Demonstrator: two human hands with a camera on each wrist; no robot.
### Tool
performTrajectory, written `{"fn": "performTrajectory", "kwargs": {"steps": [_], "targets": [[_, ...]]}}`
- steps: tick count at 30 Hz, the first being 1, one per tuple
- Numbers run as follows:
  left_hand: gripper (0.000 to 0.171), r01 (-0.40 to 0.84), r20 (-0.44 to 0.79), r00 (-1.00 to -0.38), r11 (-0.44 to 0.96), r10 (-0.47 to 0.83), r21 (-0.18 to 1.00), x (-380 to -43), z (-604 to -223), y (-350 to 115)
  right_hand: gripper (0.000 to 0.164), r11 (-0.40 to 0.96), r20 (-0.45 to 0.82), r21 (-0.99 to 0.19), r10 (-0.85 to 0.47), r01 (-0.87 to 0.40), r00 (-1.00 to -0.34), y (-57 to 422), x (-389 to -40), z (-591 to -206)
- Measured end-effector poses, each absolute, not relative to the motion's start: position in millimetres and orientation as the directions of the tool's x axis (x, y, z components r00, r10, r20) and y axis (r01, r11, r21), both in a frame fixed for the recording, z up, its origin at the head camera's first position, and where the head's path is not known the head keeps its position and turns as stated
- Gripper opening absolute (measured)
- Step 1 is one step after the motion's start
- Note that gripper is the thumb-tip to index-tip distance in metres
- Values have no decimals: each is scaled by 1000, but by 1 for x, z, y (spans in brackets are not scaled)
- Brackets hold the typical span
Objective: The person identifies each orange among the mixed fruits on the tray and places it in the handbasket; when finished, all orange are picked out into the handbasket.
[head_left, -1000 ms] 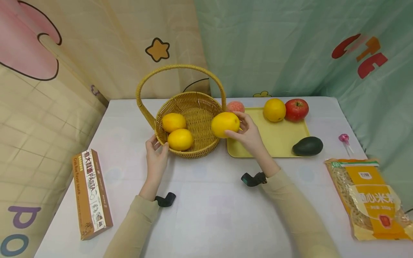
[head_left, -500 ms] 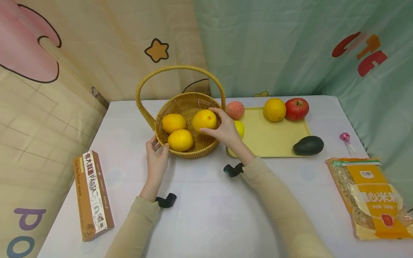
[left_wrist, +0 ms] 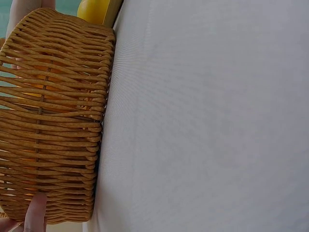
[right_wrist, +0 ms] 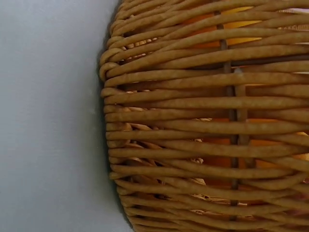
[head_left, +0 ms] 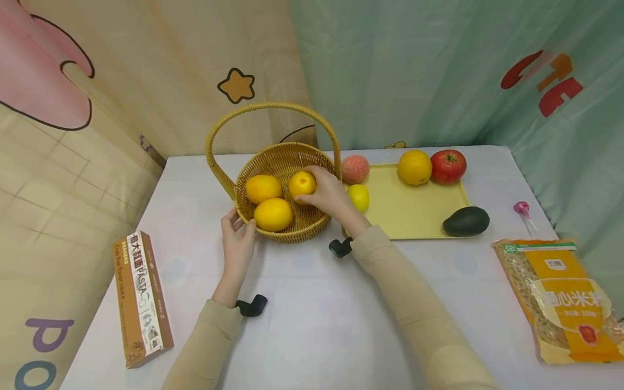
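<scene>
Since the earlier frame, the right hand point(head_left: 329, 193) has moved left, taking the held fruit point(head_left: 301, 184) from the right rim of the basket point(head_left: 304, 235) to its interior. Nearest, the left hand point(head_left: 237, 240) grips the near-left rim. Just inside lies the front fruit point(head_left: 273, 215); the rear fruit point(head_left: 264, 189) sits directly behind. Right of both, the right hand holds the held fruit between thumb and fingers. Beside this hand, a lemon point(head_left: 358, 197) lies at the left end of the tray point(head_left: 404, 211).

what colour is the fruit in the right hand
The fruit in the right hand is yellow; the head view shows it best.
</scene>
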State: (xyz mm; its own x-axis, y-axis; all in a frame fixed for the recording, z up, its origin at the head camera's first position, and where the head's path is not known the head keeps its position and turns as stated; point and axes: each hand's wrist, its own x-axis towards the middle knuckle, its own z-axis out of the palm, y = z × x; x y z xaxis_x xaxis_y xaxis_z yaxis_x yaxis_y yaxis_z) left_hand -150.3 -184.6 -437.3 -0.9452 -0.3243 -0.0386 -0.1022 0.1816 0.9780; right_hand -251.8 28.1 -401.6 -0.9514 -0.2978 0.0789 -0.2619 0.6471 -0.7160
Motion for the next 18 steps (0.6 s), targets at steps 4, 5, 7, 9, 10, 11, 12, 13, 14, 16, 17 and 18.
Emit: {"fn": "performTrajectory", "kwargs": {"steps": [4, 5, 7, 9, 10, 11, 12, 13, 14, 16, 17, 18], "targets": [[56, -94, -30, -945, 185, -326, 978, -149, -438, -185, 74, 671, 57, -689, -327, -275, -943, 24, -255, -402], [56, -96, -31, -945, 186, -327, 978, -149, -438, -185, 74, 679, 50, -679, -336, -279, -940, 24, -256, -402], [56, -102, -36, -945, 190, -326, 977, -149, -438, -185, 77, 696, 36, -657, -354, -290, -934, 23, -256, -403], [57, -110, -42, -944, 193, -327, 975, -148, -437, -185, 79, 711, 30, -634, -372, -305, -928, 22, -255, -403], [57, -111, -43, -944, 193, -328, 975, -148, -437, -185, 80, 714, 33, -627, -377, -313, -926, 22, -254, -403], [57, -109, -42, -944, 189, -326, 976, -148, -437, -185, 80, 717, 36, -621, -378, -317, -925, 23, -253, -403], [57, -105, -40, -945, 187, -325, 977, -149, -437, -185, 80, 719, 42, -616, -378, -321, -925, 23, -253, -402], [57, -101, -37, -946, 186, -322, 977, -149, -437, -185, 80, 718, 48, -616, -377, -325, -925, 23, -252, -402], [57, -98, -36, -947, 182, -320, 978, -149, -437, -185, 80, 715, 54, -619, -375, -326, -925, 24, -251, -402], [57, -92, -33, -949, 176, -313, 980, -149, -437, -185, 81, 706, 68, -628, -371, -329, -926, 25, -250, -401], [57, -91, -32, -950, 174, -311, 981, -149, -437, -185, 81, 701, 75, -632, -371, -331, -926, 26, -249, -401], [57, -92, -34, -950, 175, -311, 980, -149, -437, -185, 81, 694, 82, -637, -371, -335, -925, 26, -249, -401]]}}
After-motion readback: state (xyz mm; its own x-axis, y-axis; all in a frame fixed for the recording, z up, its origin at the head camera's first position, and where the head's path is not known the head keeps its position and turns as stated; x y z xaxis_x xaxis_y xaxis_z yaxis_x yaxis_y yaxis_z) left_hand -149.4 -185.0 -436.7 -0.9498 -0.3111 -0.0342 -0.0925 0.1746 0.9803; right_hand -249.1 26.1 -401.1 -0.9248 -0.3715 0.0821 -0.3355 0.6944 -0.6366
